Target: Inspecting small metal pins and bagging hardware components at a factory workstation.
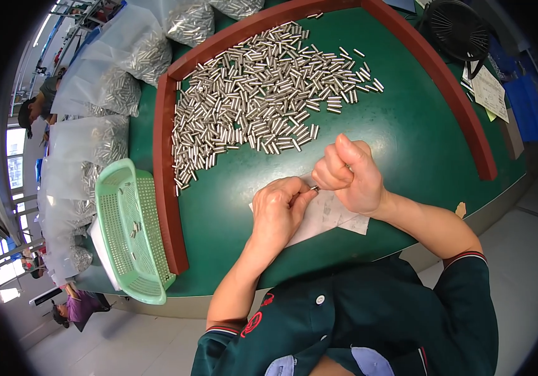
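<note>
**Both hands pinched on one small metal pin, over the paper sheet**

Left hand (pixel 279 210) and right hand (pixel 346 175) are close together, nearly touching, near centre of the green table (pixel 407 131). Between their fingertips: one small silver pin (pixel 314 187), gripped end to end. Left hand pinches with thumb and forefinger; right hand is curled into a loose fist, thumb up, holding the other end. Looks like a two-point grip to keep a short part steady at close range; what's being done to it is too small to tell.

Under the hands: a white paper sheet (pixel 334 216), flat on the table, likely there as a light background or catch surface.

Farther out, far-left of the hands: a big loose heap of silver pins (pixel 262 88), spread flat in one layer, easy to pick singly. A red-brown raised rim (pixel 167 182) curves round the work area and stops pins rolling off.

Left, outside the rim: a pale green plastic basket (pixel 132 232), tilted on the table edge, a few pins inside. Beyond it, clear plastic bags of pins (pixel 125 69) stacked along the left side.

Far right: a black fan (pixel 457 28) and some papers (pixel 491 93).
</note>
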Tool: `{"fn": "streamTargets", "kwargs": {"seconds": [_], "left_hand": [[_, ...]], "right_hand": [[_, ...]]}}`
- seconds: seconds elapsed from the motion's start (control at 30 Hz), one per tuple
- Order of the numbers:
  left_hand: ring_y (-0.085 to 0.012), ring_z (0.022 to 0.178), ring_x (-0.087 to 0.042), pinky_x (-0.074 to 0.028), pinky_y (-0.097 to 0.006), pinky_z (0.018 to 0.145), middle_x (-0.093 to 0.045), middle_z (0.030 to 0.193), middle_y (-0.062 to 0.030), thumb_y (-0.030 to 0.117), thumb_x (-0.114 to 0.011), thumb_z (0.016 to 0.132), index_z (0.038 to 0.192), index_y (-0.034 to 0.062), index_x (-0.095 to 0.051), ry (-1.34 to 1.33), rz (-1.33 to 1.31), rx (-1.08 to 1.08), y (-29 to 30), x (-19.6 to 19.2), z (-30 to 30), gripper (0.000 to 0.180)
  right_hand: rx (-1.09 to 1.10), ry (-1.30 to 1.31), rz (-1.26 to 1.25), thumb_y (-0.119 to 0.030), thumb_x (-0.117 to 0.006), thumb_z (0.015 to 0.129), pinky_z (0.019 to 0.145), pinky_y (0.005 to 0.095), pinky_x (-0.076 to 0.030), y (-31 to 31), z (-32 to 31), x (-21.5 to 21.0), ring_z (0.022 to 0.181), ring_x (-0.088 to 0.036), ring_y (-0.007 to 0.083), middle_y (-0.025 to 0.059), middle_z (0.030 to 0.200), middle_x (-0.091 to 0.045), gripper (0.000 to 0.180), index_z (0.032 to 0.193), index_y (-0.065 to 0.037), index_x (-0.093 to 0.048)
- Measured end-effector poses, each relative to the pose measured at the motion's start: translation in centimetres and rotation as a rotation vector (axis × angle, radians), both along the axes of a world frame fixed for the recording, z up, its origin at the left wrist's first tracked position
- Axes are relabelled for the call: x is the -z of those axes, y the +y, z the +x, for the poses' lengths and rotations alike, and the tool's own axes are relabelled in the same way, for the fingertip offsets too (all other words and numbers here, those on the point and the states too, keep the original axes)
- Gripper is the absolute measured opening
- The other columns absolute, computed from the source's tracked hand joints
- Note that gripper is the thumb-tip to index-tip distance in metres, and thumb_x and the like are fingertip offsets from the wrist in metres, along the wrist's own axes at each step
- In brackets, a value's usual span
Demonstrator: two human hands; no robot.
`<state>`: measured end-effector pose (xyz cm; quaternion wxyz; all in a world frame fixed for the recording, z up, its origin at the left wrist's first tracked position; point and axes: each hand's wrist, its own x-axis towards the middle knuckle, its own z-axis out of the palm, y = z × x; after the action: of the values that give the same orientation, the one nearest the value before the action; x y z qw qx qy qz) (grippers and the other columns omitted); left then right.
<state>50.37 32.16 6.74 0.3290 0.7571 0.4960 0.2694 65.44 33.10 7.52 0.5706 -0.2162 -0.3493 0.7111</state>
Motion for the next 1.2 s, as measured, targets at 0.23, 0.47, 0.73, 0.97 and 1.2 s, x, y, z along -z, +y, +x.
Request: {"fn": "streamTargets", "kwargs": {"seconds": [0.23,0.47,0.73,0.97,1.2], "left_hand": [[-0.0293,0.052,-0.051,-0.039,-0.037,0.048,-0.053,0.058,-0.0114,0.007,-0.067,0.068,0.063,0.0009,-0.052,-0.01,-0.062,-0.002,0.1,-0.3,-0.6,0.016],[-0.0118,0.058,-0.049,-0.039,-0.024,0.052,-0.054,0.069,-0.0047,0.005,-0.064,0.076,0.075,0.0015,-0.054,-0.158,-0.285,-0.046,-0.1,-3.4,-2.4,0.01],[-0.0091,0.063,-0.047,-0.039,-0.021,0.057,-0.056,0.078,-0.0078,0.015,-0.046,0.09,0.099,-0.0002,-0.053,-1.25,-0.871,-0.179,1.7,-4.0,-8.4,0.02],[-0.0064,0.057,-0.042,-0.036,-0.021,0.051,-0.047,0.065,0.0016,0.023,-0.052,0.089,0.08,0.0008,-0.056,-1.009,-0.475,-0.419,2.7,-3.2,-11.7,0.025],[-0.0299,0.065,-0.054,-0.043,-0.039,0.062,-0.056,0.07,-0.0123,0.006,-0.065,0.07,0.083,0.0026,-0.06,0.186,0.328,-0.433,3.8,-3.1,-10.2,0.015]], "right_hand": [[-0.017,-0.168,0.066,-0.024,-0.031,0.094,0.044,0.0246,-0.02,-0.5,-0.9,-1.0,0.043,-0.02,0.0081,-0.0037,0.047,-0.022,0.046,0.052,-0.01,-0.025],[-0.004,-0.103,0.088,-0.02,-0.032,0.094,0.044,0.025,-0.02,-1.5,-1.1,-2.1,0.046,-0.022,0.008,-0.0026,0.049,-0.025,0.042,0.054,-0.007,-0.027],[-0.02,-0.063,0.096,-0.022,-0.031,0.095,0.046,0.0247,-0.021,-1.9,-2.5,-3.6,0.045,-0.02,0.0084,-0.0025,0.049,-0.022,0.043,0.054,-0.008,-0.026],[0.057,-0.144,0.092,-0.025,-0.028,0.095,0.041,0.0273,-0.018,-2.2,-4.1,-4.0,0.039,-0.015,0.0097,-0.0032,0.042,-0.018,0.046,0.051,-0.011,-0.023],[0.068,-0.138,0.114,-0.026,-0.029,0.094,0.041,0.0272,-0.017,-2.0,-4.2,-4.3,0.038,-0.015,0.0095,-0.0035,0.042,-0.019,0.046,0.051,-0.012,-0.024]]}}
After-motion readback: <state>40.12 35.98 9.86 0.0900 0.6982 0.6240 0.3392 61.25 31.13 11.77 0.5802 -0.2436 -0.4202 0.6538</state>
